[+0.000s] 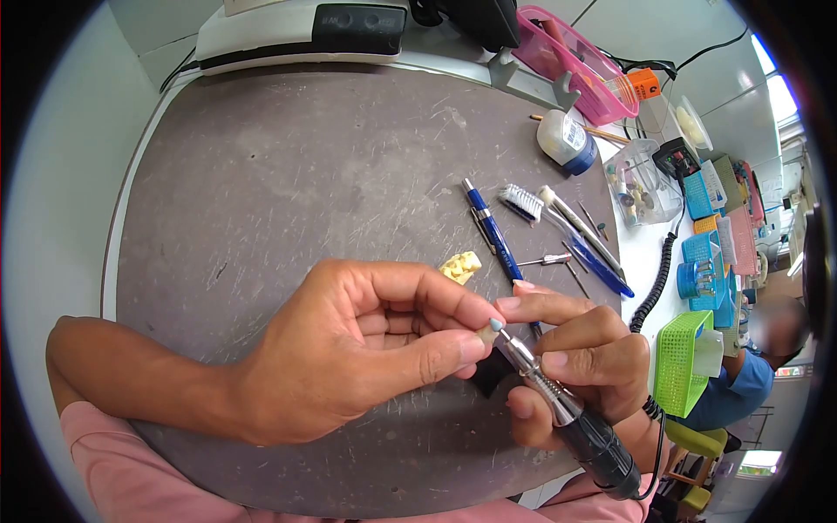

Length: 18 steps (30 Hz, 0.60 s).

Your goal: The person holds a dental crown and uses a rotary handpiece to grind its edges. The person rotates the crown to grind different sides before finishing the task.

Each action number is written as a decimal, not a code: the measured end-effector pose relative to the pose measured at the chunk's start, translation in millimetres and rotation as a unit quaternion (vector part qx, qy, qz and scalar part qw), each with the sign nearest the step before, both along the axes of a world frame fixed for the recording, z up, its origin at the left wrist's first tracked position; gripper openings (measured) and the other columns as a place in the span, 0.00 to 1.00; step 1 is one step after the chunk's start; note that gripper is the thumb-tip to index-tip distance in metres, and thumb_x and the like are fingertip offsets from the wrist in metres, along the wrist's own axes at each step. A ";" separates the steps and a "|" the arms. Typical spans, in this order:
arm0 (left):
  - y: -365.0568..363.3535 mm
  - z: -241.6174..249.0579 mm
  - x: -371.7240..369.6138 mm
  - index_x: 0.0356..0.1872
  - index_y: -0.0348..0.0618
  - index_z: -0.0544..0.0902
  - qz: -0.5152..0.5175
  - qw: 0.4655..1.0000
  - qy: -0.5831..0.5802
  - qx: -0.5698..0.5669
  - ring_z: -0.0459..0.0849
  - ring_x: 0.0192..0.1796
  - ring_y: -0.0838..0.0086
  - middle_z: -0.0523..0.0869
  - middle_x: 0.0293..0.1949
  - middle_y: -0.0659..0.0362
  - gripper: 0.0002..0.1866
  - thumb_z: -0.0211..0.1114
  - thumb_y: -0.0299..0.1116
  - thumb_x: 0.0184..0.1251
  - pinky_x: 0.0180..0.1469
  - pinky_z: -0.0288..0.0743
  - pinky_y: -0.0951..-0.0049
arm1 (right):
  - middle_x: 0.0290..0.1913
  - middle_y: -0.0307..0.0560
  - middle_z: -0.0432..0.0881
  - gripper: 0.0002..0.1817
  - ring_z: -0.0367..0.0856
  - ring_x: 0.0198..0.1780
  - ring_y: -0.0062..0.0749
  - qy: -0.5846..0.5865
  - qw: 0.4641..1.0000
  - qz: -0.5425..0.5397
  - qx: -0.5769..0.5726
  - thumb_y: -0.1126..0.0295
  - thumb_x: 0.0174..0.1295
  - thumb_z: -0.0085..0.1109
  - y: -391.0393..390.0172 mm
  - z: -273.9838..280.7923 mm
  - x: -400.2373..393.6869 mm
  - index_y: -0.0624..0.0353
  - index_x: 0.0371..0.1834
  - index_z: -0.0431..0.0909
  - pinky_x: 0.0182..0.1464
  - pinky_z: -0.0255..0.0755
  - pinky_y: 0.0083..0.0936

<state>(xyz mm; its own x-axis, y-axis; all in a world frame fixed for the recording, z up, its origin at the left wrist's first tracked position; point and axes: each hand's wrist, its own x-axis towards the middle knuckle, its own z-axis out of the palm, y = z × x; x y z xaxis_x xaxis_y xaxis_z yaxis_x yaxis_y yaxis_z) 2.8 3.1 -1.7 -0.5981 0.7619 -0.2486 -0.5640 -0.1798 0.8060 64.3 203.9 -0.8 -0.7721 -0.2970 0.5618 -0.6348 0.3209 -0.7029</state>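
Observation:
My left hand (375,349) pinches a small cream-coloured, tooth-like piece (486,335) between thumb and forefinger. In my right hand (588,349) is a rotary handpiece (602,453), its silver nose pointing up and left. The handpiece's small pale-blue tip (496,324) is right at the piece, and my right fingertips are close to the left forefinger. Just beyond my hands, a yellow dental model (459,267) lies on the worn brown work mat (261,192). Under my fingers shows a dark flat object (491,373), partly hidden.
A blue mechanical pencil (493,231), a brush (521,203) and several slim tools lie right of the model. Behind them are a white jar with a blue lid (567,142) and a pink basket (580,70). A green basket (684,362) and a seated person (741,383) are far right.

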 end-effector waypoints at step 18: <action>-0.4 1.3 0.1 0.43 0.31 0.78 -0.002 1.000 -0.011 -0.006 0.83 0.40 0.77 0.83 0.38 0.52 0.09 0.61 0.20 0.61 0.45 0.78 0.80 | 0.32 0.49 0.76 0.20 0.82 0.46 0.52 0.002 1.000 -0.002 -0.007 0.79 0.45 0.71 -0.1 -0.6 0.0 0.61 0.38 0.69 0.52 0.75 0.49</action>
<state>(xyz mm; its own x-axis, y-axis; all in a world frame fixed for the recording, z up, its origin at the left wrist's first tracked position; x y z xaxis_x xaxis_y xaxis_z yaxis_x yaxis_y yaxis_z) 2.9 2.7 -0.4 -0.5891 0.7610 -0.2718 -0.5829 -0.1673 0.7951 64.3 203.8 -1.3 -0.7706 -0.2857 0.5697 -0.6370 0.3138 -0.7041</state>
